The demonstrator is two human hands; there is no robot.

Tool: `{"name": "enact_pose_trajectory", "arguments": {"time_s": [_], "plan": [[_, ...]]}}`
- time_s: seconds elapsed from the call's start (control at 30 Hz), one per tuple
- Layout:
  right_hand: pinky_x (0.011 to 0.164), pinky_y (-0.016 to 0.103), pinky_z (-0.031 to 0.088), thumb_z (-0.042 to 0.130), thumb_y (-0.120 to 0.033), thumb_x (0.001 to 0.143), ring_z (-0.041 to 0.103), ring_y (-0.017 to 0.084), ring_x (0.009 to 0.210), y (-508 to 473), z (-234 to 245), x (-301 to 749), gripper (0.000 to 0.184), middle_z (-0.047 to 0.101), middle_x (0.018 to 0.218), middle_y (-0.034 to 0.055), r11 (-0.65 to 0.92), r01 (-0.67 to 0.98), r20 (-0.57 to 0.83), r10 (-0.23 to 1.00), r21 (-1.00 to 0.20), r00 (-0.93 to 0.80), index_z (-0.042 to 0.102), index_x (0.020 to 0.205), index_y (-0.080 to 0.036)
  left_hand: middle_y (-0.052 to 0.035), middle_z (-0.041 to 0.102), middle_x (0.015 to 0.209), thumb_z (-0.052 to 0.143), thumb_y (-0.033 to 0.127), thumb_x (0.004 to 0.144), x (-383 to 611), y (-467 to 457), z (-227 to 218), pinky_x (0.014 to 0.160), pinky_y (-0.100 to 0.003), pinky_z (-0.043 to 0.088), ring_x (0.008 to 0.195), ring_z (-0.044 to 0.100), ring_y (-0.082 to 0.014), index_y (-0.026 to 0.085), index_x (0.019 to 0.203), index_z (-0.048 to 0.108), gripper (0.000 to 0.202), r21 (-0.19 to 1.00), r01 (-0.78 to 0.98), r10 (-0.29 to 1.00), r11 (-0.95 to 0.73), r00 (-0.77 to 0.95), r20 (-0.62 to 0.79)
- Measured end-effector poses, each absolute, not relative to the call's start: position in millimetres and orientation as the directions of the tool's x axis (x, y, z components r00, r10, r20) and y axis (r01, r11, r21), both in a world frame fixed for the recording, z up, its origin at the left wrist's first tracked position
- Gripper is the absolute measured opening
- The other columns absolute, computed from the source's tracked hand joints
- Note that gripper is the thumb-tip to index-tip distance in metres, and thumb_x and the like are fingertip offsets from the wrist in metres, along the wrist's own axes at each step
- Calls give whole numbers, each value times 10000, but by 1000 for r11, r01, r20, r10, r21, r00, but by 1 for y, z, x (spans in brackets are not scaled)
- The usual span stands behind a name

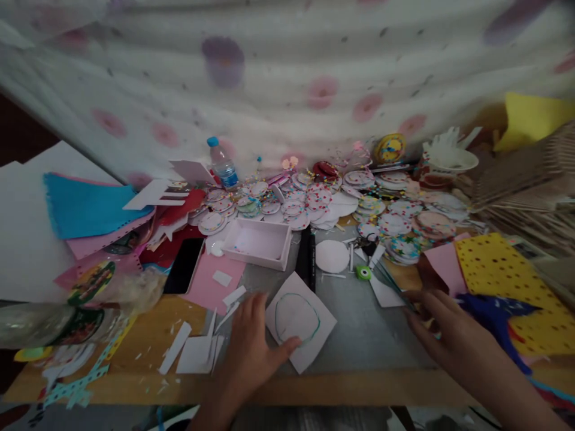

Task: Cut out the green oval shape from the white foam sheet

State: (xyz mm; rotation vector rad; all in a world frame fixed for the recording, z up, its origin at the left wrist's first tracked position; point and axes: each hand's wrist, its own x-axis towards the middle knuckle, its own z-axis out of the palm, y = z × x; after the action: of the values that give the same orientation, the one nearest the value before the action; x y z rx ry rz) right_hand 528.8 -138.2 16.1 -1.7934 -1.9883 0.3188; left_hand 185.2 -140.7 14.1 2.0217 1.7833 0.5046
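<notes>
A square of white paper with a hand-drawn green circle lies at an angle on the grey mat. My left hand is at its left side, thumb stretched over the paper and fingers apart; whether the thumb presses on it I cannot tell. To the right, my right hand has its fingers closed on the end of a thin, dark, long tool that looks like scissors. A green one-eyed charm and a white paper scrap lie beside the tool. Above the square is a white paper oval.
A shallow white box, a black marker and a phone lie behind my left hand. Piles of dotted paper discs line the back by a water bottle. Yellow dotted felt lies right, paper offcuts left.
</notes>
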Motion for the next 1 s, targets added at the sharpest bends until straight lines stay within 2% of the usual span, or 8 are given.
{"name": "enact_pose_trajectory", "arguments": {"time_s": [0.13, 0.23, 0.33, 0.5, 0.63, 0.73, 0.87, 1.0], "plan": [[549, 316, 495, 452, -426, 881, 632, 199, 643, -143, 20, 548, 259, 638, 903, 102, 63, 884, 147, 989, -463, 7, 585, 956, -217, -170, 528, 1252, 814, 413, 489, 208, -138, -2, 1005, -545, 359, 1186, 471, -395, 210, 1292, 444, 907, 529, 848, 995, 37, 16, -96], [548, 308, 481, 471, -390, 879, 624, 194, 629, -150, 23, 557, 189, 640, 851, 84, 48, 866, 181, 982, -497, 49, 581, 942, -249, -158, 615, 1100, 760, 335, 533, 200, -127, 6, 920, -504, 440, 1051, 570, -358, 173, 1115, 552, 639, 620, 767, 986, 165, -105, -133], [568, 300, 483, 465, -365, 892, 624, 190, 656, -151, 27, 554, 188, 635, 838, 69, 116, 837, 203, 979, -534, -6, 588, 959, -239, -69, 674, 872, 648, 402, 693, 181, -118, 29, 719, -379, 525, 807, 646, -258, 205, 894, 592, 287, 788, 573, 967, 226, -33, -254], [611, 269, 483, 414, -234, 928, 614, 156, 677, -128, 42, 516, 179, 625, 874, 63, 257, 789, 215, 963, -558, -162, 585, 968, -200, -13, 687, 795, 662, 456, 712, 152, -116, 69, 638, -266, 523, 745, 651, -202, 229, 854, 628, 269, 835, 520, 983, 182, -97, -154], [778, 245, 477, 339, -98, 934, 596, 154, 897, -89, 48, 457, 277, 587, 1029, 103, 448, 784, 161, 893, -429, -421, 555, 1099, -147, 3, 698, 786, 669, 460, 707, 148, -120, 80, 625, -242, 516, 717, 645, -187, 235, 826, 668, 255, 766, 623, 980, 159, -195, -45], [887, 275, 442, 446, -75, 886, 537, 186, 1051, -60, 40, 409, 358, 552, 1179, 95, 530, 768, 111, 841, -359, -529, 539, 1213, -188, 2, 696, 744, 655, 463, 718, 151, -126, 82, 583, -237, 506, 676, 638, -183, 224, 795, 681, 253, 774, 613, 979, 159, -198, -44], [804, 333, 466, 478, -169, 902, 541, 256, 984, -43, 24, 371, 167, 573, 1051, 141, 471, 843, 40, 877, -258, -478, 637, 945, -143, -10, 692, 718, 652, 450, 718, 150, -138, 86, 547, -236, 499, 654, 638, -184, 211, 783, 678, 249, 827, 530, 972, 188, -219, -81], [722, 369, 478, 497, -246, 901, 548, 316, 955, -45, 20, 368, 201, 557, 997, 207, 294, 940, 1, 955, -172, -298, 604, 951, -82, -6, 669, 693, 639, 419, 733, 143, -150, 84, 554, -230, 483, 646, 623, -173, 202, 755, 667, 221, 825, 543, 970, 158, -244, -25]]}}
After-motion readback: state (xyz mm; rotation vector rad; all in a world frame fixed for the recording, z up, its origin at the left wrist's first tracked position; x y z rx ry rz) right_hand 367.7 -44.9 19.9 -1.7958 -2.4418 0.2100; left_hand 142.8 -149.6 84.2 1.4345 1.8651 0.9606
